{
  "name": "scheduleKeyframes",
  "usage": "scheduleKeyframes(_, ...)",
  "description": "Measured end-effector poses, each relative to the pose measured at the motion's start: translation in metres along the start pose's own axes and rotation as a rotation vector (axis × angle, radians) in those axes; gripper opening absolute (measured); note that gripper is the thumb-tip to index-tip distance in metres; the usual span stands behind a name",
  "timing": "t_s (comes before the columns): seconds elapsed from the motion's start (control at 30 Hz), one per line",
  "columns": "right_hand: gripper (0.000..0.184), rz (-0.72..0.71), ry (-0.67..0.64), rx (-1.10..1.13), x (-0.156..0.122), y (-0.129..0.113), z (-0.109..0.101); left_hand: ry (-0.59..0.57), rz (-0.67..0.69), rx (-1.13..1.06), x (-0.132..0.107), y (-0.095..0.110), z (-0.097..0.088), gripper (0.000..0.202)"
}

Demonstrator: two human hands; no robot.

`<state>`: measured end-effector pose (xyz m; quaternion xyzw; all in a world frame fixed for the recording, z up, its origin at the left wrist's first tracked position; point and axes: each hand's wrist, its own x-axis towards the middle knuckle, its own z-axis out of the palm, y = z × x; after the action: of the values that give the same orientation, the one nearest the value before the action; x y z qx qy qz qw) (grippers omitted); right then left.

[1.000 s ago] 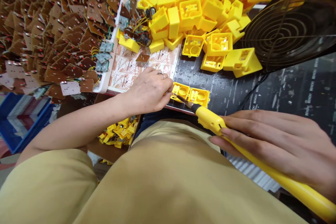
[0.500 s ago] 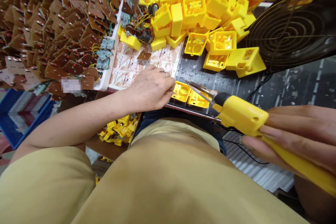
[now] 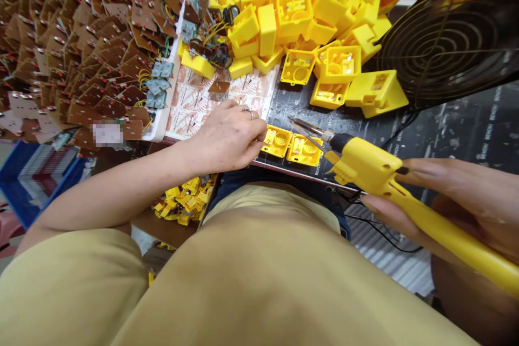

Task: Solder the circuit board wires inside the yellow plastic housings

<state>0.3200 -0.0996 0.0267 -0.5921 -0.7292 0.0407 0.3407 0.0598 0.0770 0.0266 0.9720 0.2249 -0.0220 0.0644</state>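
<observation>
My right hand (image 3: pixel 450 205) grips a yellow soldering gun (image 3: pixel 368 165) by its long handle. Its metal tip and thin feed tube point left, above two open yellow plastic housings. The right one of these housings (image 3: pixel 304 150) lies under the tip and holds small metal parts. Against the edge of the left housing (image 3: pixel 278 141), my left hand (image 3: pixel 237 135) is closed with bent fingers and wears a ring. Its fingertips are turned away, so what they pinch is hidden. A small brown board (image 3: pixel 219 87) lies on the patterned sheet beyond my left hand.
Yellow housings (image 3: pixel 294 13) are heaped at the back. Brown circuit boards (image 3: pixel 81 54) fill the left side beside a white tray edge (image 3: pixel 164 113). At the right stands a dark fan (image 3: pixel 438 48). A blue crate (image 3: pixel 36 178) and a box of yellow parts (image 3: pixel 188 200) sit below the table.
The soldering gun has shifted slightly up from the housings, and my right fingers have spread a little on its handle. My left hand stays by the left housing. The view has drifted slightly.
</observation>
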Motion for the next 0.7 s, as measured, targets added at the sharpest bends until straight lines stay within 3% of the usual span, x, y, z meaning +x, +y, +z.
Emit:
scheduleKeyframes(0.1, 0.070, 0.015, 0.003, 0.022, -0.001, -0.014, 0.003, 0.089, 0.003, -0.098, -0.006, -0.003, 0.005, 0.019)
scheduleKeyframes(0.2, 0.048, 0.103, -0.016, 0.019, -0.002, -0.022, 0.004, 0.251, -0.044, -0.212, -0.007, -0.007, 0.012, 0.019)
scheduleKeyframes(0.3, 0.034, 0.149, -0.033, -0.050, -0.001, -0.021, 0.003, 0.338, -0.052, -0.123, -0.001, -0.008, 0.019, 0.026)
scheduleKeyframes(0.47, 0.044, -0.195, -0.032, 0.002, 0.002, -0.005, 0.006, 0.243, 0.050, 0.110, 0.002, -0.003, 0.018, 0.031)
scheduleKeyframes(0.7, 0.045, -0.090, -0.064, 0.125, -0.003, -0.002, 0.013, 0.130, -0.035, 0.087, 0.001, 0.000, 0.011, 0.024)
